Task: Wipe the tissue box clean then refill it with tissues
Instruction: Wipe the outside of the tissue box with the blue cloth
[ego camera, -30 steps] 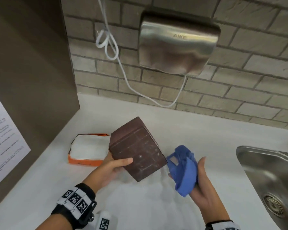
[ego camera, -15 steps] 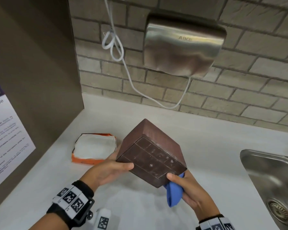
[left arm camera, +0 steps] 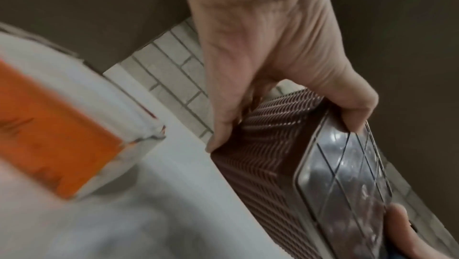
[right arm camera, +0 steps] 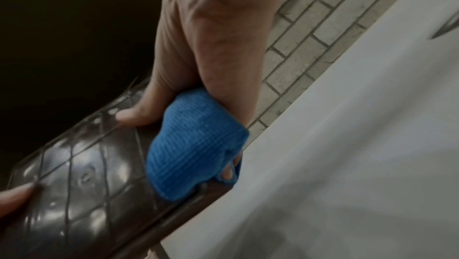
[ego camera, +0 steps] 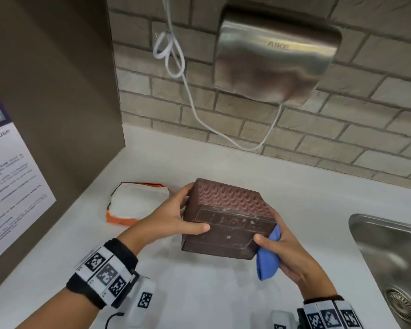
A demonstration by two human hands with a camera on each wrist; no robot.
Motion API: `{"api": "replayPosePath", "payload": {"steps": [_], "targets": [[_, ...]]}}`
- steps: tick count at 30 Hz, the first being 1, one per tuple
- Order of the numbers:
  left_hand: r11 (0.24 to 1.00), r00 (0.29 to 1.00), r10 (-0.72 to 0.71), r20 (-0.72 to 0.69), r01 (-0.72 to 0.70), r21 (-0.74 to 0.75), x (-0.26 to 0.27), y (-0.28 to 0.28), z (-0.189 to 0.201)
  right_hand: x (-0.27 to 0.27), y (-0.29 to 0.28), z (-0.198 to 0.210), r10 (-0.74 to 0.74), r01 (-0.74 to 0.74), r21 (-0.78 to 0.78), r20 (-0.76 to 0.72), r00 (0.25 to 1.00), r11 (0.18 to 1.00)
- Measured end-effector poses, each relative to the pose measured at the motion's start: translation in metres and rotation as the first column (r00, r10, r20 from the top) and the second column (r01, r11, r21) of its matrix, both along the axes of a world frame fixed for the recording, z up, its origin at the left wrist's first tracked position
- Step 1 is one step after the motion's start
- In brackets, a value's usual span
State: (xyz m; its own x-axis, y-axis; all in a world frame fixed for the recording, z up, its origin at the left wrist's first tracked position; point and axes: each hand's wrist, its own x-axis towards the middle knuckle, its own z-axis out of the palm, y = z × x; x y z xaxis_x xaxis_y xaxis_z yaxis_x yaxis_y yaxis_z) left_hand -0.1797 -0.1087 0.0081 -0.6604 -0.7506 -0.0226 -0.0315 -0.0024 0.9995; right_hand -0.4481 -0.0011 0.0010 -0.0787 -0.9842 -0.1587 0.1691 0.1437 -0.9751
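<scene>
A dark brown woven tissue box (ego camera: 226, 217) is held tilted above the white counter (ego camera: 199, 293), its smooth gridded underside facing me. My left hand (ego camera: 176, 222) grips its left side, thumb on the underside and fingers on the woven wall (left arm camera: 261, 145). My right hand (ego camera: 285, 255) holds a blue cloth (ego camera: 267, 260) against the box's right side, thumb on the underside's corner. In the right wrist view the cloth (right arm camera: 193, 141) bunches between palm and box (right arm camera: 82, 180). An orange pack of white tissues (ego camera: 135, 205) lies on the counter left of the box.
A steel sink (ego camera: 394, 262) is set into the counter at the right. A steel hand dryer (ego camera: 275, 55) with a white cable (ego camera: 176, 60) hangs on the brick wall. A brown panel with a poster (ego camera: 7, 181) closes the left side.
The box has turned so its underside faces me more squarely. My right hand brought the blue cloth from beside the box onto its right side.
</scene>
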Motion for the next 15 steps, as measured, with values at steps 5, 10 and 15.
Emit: {"api": "replayPosePath", "payload": {"steps": [5, 10, 15], "targets": [[0.996, 0.996, 0.091, 0.025, -0.092, 0.019, -0.003, 0.001, -0.039, -0.008, 0.003, 0.013, -0.321, 0.313, -0.071, -0.229, 0.919, 0.947], [0.994, 0.991, 0.100, 0.088, -0.097, -0.042, -0.010, 0.003, -0.064, 0.031, -0.009, 0.045, -0.357, 0.182, -0.336, -0.588, 0.726, 0.924], [0.985, 0.981, 0.163, 0.105, -0.156, -0.076, -0.015, 0.004, -0.079, 0.115, -0.035, 0.006, -0.082, -0.230, -0.200, -0.895, 0.439, 0.952]]}}
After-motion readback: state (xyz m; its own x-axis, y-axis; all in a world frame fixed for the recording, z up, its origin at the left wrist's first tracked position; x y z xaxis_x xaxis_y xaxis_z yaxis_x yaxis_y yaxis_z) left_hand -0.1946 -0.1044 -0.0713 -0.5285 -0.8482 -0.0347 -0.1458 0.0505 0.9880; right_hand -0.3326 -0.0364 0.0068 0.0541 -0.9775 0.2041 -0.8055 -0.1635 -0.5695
